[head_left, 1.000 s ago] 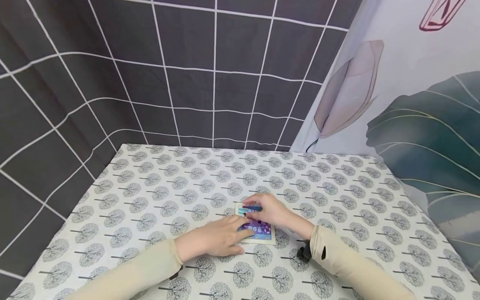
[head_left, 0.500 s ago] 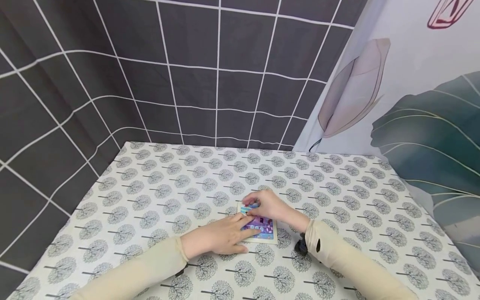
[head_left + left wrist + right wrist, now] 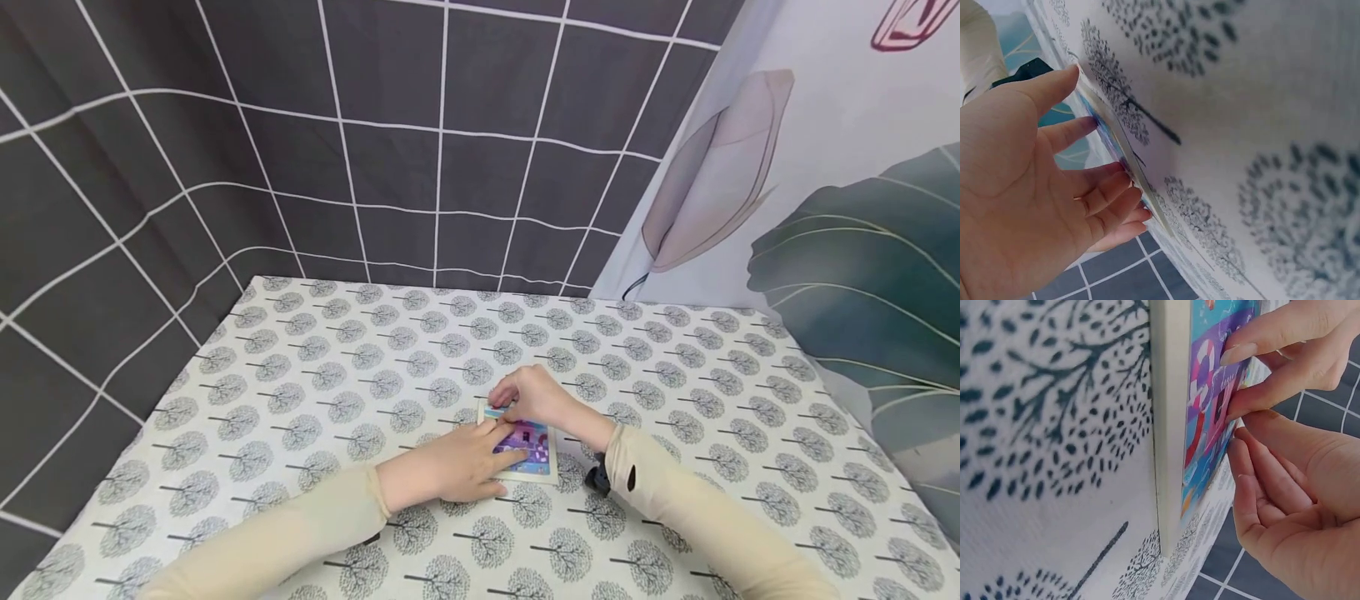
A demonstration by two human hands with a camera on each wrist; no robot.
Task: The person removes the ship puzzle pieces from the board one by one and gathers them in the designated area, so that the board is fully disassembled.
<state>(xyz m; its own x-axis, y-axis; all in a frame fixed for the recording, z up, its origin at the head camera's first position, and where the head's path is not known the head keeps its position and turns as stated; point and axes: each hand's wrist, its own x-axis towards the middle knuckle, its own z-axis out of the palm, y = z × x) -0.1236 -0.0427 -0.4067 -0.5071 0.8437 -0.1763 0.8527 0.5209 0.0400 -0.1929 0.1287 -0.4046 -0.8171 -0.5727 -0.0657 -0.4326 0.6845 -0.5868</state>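
Observation:
A small flat board (image 3: 540, 457) with a colourful pink, purple and blue picture and a raised cream rim lies on the table. In the right wrist view, a swim ring shows on the picture (image 3: 1202, 372). My left hand (image 3: 459, 463) rests its spread fingers on the picture from the left. Over the far part of the board, my right hand (image 3: 538, 398) has its thumb and curled fingers close together at the surface. The right thumb (image 3: 1285, 431) meets a left fingertip. Whether anything sits between the right thumb and fingers is hidden.
A white cloth printed with grey trees (image 3: 345, 354) covers the table. Behind it hangs a dark curtain with white grid lines (image 3: 390, 192). A pale curtain with large leaves (image 3: 862, 250) hangs at the right.
A dark blue and red patch seen under the right hand at the board's far end is gone; light blue shows there. The left hand stays on the board; the view has shifted slightly.

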